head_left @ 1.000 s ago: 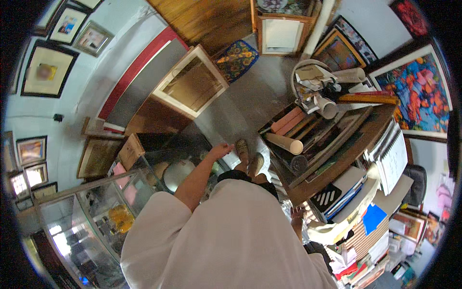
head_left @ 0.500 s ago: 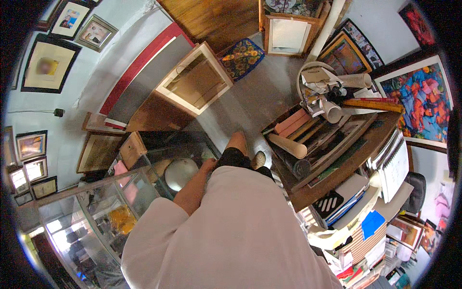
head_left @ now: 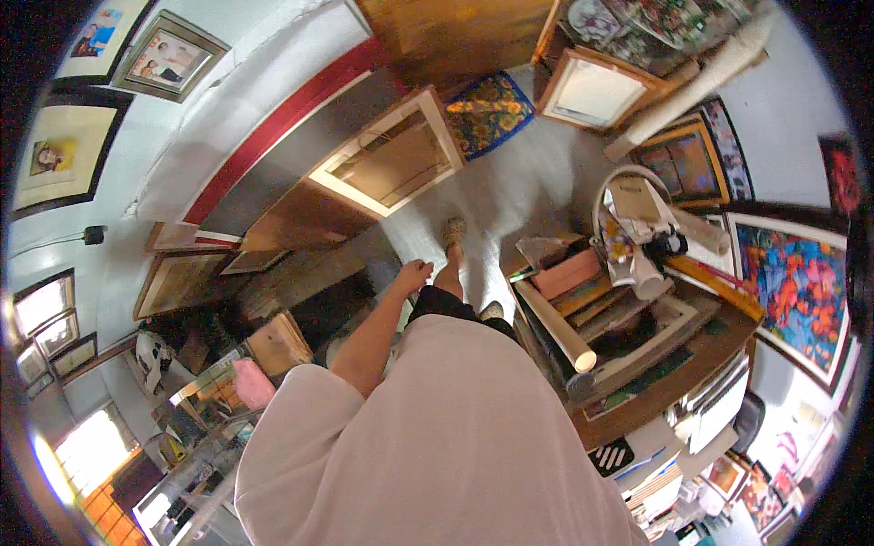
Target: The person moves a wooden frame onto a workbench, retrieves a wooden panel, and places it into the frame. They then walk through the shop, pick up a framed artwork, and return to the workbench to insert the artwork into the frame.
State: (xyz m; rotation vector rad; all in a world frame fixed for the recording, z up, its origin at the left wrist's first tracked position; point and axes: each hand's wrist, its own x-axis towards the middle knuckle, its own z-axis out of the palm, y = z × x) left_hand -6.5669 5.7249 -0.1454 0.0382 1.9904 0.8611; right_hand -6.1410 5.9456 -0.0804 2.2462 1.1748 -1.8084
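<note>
My left hand (head_left: 416,276) hangs in front of me, beside my forward leg, with the arm stretched out past a pale sleeve. Its fingers look loosely curled together, and nothing shows in them. No object touches it; the grey floor (head_left: 410,241) lies beyond. A white-edged wooden frame (head_left: 448,156) leans farther ahead, slightly left. My right hand is out of view, with the pale shirt (head_left: 446,419) filling the lower middle. One patterned shoe (head_left: 455,229) is stepped forward on the floor.
At right, a wooden table (head_left: 628,414) carries a cardboard tube (head_left: 557,326), frames and a basket (head_left: 596,218) of rolls. Glass cases with a pink bundle (head_left: 252,383) stand at left. A blue-edged patterned cloth (head_left: 487,114) lies ahead, near a leaning frame (head_left: 555,86).
I have stepped forward, and the view has shifted and turned. My left hand has swung forward, away from the glass case. The right-hand table now sits closer beside me.
</note>
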